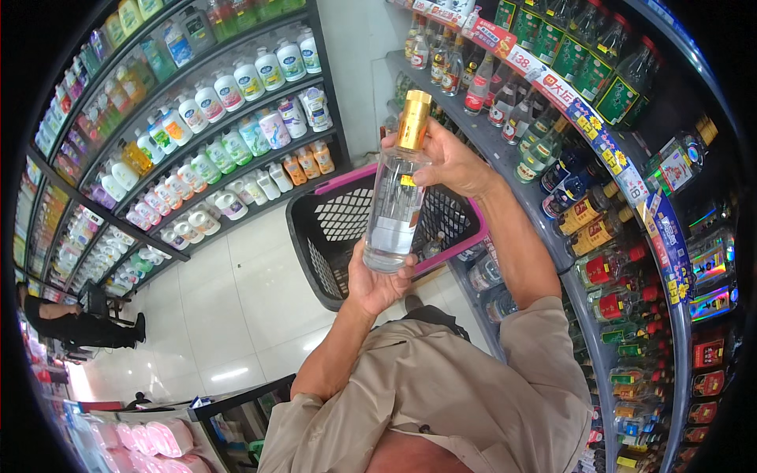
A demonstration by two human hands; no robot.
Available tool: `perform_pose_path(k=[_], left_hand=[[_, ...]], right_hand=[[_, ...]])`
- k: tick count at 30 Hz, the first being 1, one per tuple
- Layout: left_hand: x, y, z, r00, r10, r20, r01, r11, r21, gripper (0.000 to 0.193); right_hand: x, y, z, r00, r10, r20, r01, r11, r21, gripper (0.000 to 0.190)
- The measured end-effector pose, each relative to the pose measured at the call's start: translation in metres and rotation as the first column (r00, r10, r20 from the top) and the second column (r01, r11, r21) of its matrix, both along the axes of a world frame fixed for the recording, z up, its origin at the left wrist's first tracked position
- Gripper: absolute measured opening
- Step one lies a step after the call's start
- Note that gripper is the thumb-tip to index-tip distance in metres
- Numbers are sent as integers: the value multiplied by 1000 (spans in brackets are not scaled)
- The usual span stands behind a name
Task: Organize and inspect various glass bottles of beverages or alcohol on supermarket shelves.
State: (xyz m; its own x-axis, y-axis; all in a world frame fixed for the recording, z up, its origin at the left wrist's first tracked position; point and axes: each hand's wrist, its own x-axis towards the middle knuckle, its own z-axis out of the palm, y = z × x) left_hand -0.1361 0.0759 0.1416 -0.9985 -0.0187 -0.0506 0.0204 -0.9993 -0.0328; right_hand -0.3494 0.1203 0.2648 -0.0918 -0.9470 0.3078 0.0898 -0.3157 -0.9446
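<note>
A clear glass liquor bottle [390, 207] with a gold cap is held tilted in front of my chest, cap end farther from me. My right hand [452, 158] grips it around the shoulder and neck, its thumb beside a small yellow price sticker. Under the base, my left hand [378, 278] cups the bottle with curled fingers. Below the bottle stands a black plastic shopping basket [313, 260] with a pink rim, and a clear bottle [433, 245] lies inside it, partly hidden.
Curved shelves of liquor bottles [597, 216] rise close on the right. Shelves of pump bottles [227, 91] line the left wall. A person in dark clothes [77, 322] is at the far left. Pink packages [168, 437] sit on a display at the lower left.
</note>
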Motion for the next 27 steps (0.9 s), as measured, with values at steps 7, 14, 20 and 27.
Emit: perform_pose_path(k=[7,14,20,27], left_hand=[[2,-1,5,997,30,65,-31,1000,6,63],[2,-4,3,998,26,49,-25,999,-21,62],[2,-5,0,999,29,46,-28,999,-24,62],[0,-3,1,998,19,63,-18,1000,-15,63]], right_hand=[[-1,-5,-1,999,36,14,-36,999,0,96],[-1,-6,2,997,63,55,-65,997,33,97],[-2,-7,2,995,78,61,-80,996,39,96],[-3,-1,2,997,56,53,-58,998,29,95]])
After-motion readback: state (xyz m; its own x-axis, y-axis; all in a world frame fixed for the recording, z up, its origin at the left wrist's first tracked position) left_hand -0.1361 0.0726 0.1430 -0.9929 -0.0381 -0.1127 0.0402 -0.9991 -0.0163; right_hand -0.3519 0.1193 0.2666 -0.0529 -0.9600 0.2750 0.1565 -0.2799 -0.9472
